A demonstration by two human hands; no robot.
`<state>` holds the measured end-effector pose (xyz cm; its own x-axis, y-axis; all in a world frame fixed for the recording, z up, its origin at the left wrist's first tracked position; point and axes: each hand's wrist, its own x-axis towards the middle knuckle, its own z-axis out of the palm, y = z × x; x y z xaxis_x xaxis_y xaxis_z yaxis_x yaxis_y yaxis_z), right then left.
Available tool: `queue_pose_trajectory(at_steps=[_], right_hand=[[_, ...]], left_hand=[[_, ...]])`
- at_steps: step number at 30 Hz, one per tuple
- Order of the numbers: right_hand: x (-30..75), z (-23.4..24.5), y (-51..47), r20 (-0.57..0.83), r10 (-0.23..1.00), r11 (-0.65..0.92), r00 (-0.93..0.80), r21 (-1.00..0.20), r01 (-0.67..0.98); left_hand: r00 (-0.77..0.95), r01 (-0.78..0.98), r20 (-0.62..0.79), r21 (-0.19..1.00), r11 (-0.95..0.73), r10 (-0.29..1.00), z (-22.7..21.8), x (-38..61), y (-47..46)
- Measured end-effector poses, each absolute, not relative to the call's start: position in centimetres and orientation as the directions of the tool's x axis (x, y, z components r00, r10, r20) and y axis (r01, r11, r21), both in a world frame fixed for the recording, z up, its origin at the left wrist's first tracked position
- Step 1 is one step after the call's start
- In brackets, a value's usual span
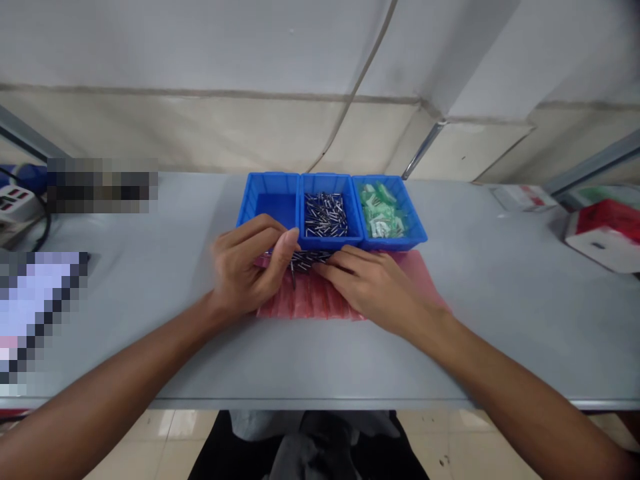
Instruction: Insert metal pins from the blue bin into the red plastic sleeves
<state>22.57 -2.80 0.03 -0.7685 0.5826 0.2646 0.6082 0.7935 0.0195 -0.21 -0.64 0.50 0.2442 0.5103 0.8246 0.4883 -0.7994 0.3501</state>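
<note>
My left hand (250, 267) is closed in front of the left blue bin (243, 207), thumb and forefinger pressed together; whatever they grip is hidden. Beside it a heap of short dark metal pins (303, 261) lies on a pink plastic sheet with ribbed folds (310, 300). My right hand (373, 283) rests on the sheet from the right, its curled fingertips touching the heap and partly hidden. Behind the hands, the middle bin (331, 243) holds shiny metal pins (326, 215). In the right bin (395, 241) are small green-and-white plastic pieces (383, 210).
The grey table (320, 367) runs up to the wall. A blurred-out screen (40, 293) lies at left, near a white power strip (20, 203) with a black cable. On the right stand a red-and-white box (605, 237) and a small white pack (523, 198).
</note>
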Motion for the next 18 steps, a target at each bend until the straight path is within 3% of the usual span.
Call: queue_pose_trajectory(at_steps=[10, 13, 15, 18], right_hand=[[21.8, -0.14, -3.11, 0.216, 0.668, 0.708, -0.712, 0.109, 0.697], [21.82, -0.16, -3.02, 0.281, 0.636, 0.725, -0.718, 0.101, 0.682], [21.91, 0.03, -2.96, 0.411, 0.617, 0.736, -0.672, 0.004, 0.677], [21.95, 0.56, -2.9, 0.592, 0.646, 0.741, -0.483, -0.333, 0.583]], left_hand=[[0.273, 0.507, 0.83, 0.306, -0.806, 0.487, 0.24, -0.27, -0.68], [0.267, 0.501, 0.829, 0.317, -0.805, 0.492, 0.22, -0.34, -0.81], [0.265, 0.492, 0.83, 0.322, -0.809, 0.491, 0.28, -0.42, -0.89], [0.293, 0.473, 0.822, 0.319, -0.821, 0.489, 0.37, -0.53, -0.93]])
